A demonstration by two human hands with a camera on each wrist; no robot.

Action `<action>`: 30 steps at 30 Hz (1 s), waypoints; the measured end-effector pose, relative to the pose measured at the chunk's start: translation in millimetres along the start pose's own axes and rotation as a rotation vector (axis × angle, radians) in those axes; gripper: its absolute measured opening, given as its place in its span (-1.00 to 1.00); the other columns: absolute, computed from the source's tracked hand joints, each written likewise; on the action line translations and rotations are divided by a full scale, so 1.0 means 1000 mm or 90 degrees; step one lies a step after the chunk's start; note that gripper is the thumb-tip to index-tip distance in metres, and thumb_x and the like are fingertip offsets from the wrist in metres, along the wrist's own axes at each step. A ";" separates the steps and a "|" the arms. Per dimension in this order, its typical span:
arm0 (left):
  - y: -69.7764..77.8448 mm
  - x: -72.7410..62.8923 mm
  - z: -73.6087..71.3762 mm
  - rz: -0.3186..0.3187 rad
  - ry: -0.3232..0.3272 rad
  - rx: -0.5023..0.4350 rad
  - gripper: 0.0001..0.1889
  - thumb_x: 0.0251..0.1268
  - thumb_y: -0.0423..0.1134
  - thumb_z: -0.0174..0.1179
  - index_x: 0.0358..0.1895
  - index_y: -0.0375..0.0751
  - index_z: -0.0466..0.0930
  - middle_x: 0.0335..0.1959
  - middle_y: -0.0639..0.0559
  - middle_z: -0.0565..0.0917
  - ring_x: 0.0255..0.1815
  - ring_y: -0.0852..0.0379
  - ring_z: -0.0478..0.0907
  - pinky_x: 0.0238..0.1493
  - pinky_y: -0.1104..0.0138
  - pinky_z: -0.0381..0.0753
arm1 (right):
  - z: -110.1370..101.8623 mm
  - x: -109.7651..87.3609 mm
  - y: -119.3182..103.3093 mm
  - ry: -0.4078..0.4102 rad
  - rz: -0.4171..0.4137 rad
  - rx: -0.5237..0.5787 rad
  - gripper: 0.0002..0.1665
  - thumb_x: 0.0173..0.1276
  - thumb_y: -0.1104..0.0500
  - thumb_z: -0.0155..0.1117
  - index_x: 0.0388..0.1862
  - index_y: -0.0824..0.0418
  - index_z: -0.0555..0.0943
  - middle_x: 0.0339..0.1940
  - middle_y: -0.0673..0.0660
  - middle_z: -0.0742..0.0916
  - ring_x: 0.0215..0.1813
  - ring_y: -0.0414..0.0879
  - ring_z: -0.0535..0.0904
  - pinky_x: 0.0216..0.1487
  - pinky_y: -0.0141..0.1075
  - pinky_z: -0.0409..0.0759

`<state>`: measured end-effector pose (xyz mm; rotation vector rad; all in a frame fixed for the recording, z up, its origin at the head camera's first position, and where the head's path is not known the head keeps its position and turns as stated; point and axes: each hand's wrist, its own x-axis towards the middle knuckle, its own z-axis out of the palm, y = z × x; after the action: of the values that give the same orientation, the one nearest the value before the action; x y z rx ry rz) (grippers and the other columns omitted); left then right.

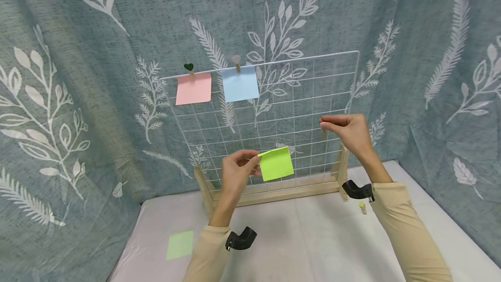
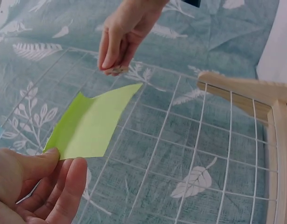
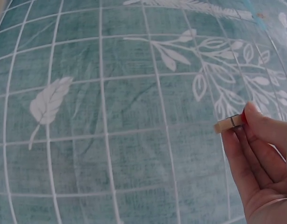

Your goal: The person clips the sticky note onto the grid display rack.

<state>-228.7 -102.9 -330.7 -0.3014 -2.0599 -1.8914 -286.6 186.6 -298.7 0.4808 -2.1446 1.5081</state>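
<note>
My left hand [image 1: 236,171] pinches a bright yellow-green sticky note [image 1: 277,164] by its upper left corner, in front of the wire grid panel [image 1: 305,119]. One edge of the note is creased in the left wrist view. Between thumb and fingers my right hand [image 1: 352,134] holds a small wooden clothespin [image 3: 227,123] with a red part at the thumb. That hand is up at the right side of the grid. A pink note [image 1: 193,89] hangs from the grid's top wire under a clothespin with a dark green heart; a blue note [image 1: 240,85] hangs beside it under a pale-heart clothespin.
A pale green note [image 1: 179,244] lies on the white tabletop [image 1: 293,238] at the left. On the right lies a clothespin with a yellow top [image 1: 362,207]. The grid stands in a wooden base [image 1: 282,194], with a leaf-patterned curtain [image 1: 129,142] behind it.
</note>
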 end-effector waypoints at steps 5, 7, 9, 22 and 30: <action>0.008 0.004 0.002 0.026 0.004 0.004 -0.91 0.24 -0.49 0.29 -0.23 -0.48 0.70 -0.37 -0.29 0.68 -0.56 0.15 0.60 -0.53 0.30 0.75 | 0.006 0.005 -0.008 0.002 -0.004 -0.002 -0.70 0.26 0.21 0.44 -0.08 0.35 0.74 -0.13 0.30 0.76 -0.23 -0.43 0.67 -0.07 -0.57 0.62; 0.012 0.006 0.002 0.033 0.012 0.006 -0.91 0.24 -0.50 0.29 -0.24 -0.48 0.70 -0.38 -0.29 0.68 -0.57 0.16 0.59 -0.54 0.33 0.74 | 0.008 0.006 -0.012 -0.002 -0.001 0.001 -0.69 0.26 0.19 0.44 -0.07 0.34 0.74 -0.13 0.28 0.76 -0.24 -0.42 0.68 -0.08 -0.56 0.63; 0.016 0.007 0.002 0.040 0.017 0.005 -0.92 0.23 -0.51 0.29 -0.24 -0.47 0.70 -0.37 -0.28 0.68 -0.58 0.17 0.59 -0.55 0.34 0.73 | 0.011 0.008 -0.016 -0.004 0.001 0.009 -0.69 0.25 0.18 0.45 -0.07 0.33 0.74 -0.13 0.27 0.76 -0.25 -0.40 0.68 -0.09 -0.55 0.64; 0.039 0.021 0.016 0.103 -0.005 0.012 -0.91 0.24 -0.51 0.28 -0.23 -0.49 0.70 -0.38 -0.30 0.70 -0.59 0.20 0.58 -0.56 0.34 0.73 | 0.012 0.023 -0.031 0.084 -0.109 0.090 -0.79 0.19 0.37 0.45 -0.18 0.45 0.73 -0.31 0.06 0.81 -0.31 -0.35 0.71 -0.14 -0.54 0.67; 0.058 0.024 0.018 0.135 0.012 0.006 -0.92 0.24 -0.50 0.29 -0.24 -0.47 0.71 -0.38 -0.29 0.70 -0.59 0.17 0.59 -0.55 0.33 0.73 | 0.016 0.034 -0.049 0.114 -0.134 0.116 -0.86 0.17 0.43 0.44 -0.28 0.49 0.74 -0.37 0.11 0.80 -0.35 -0.32 0.72 -0.17 -0.50 0.69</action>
<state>-231.3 -80.5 -269.7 -0.4784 -1.9399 -1.7513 -291.4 155.0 -246.2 0.5899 -1.7722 1.5691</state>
